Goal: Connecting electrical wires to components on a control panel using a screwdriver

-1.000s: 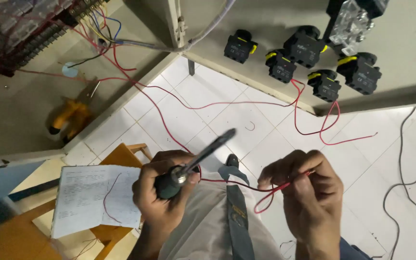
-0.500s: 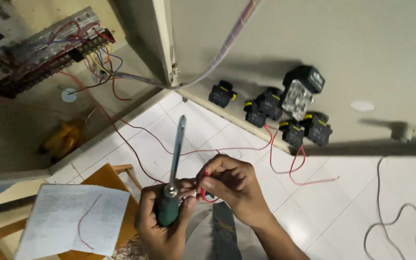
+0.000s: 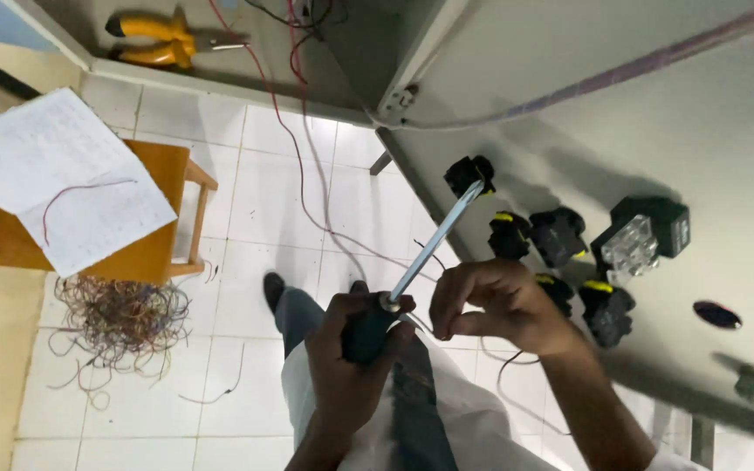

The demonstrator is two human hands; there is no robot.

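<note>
At the upper left of the frame lies a white sheet of paper [image 3: 63, 179], squared off and covered in fine writing, with one thin red wire curled across it. It rests on a small orange wooden stool [image 3: 146, 253]. Below that, on the glossy white floor tiles [image 3: 246, 201], sits one loose tangle of thin wire scraps [image 3: 119, 318] (many colours, too fine to count). Along the top edge lies one pair of yellow-handled pliers [image 3: 163, 39] inside a grey metal cabinet [image 3: 325, 61].

At lower centre the left hand [image 3: 351, 366] is wrapped tight round the dark handle of the screwdriver [image 3: 421, 253], whose bright steel shaft slants up and right, its tip at a black block. Just beside it the right hand [image 3: 495, 301] is curled narrow, fingertips pinched on a thin wire [image 3: 512, 362] that loops down below the wrist.

To the right, on the grey door panel [image 3: 656, 113], six black blocks [image 3: 556, 235] are mounted, some with yellow trim, and one clear-fronted unit [image 3: 639, 240].
</note>
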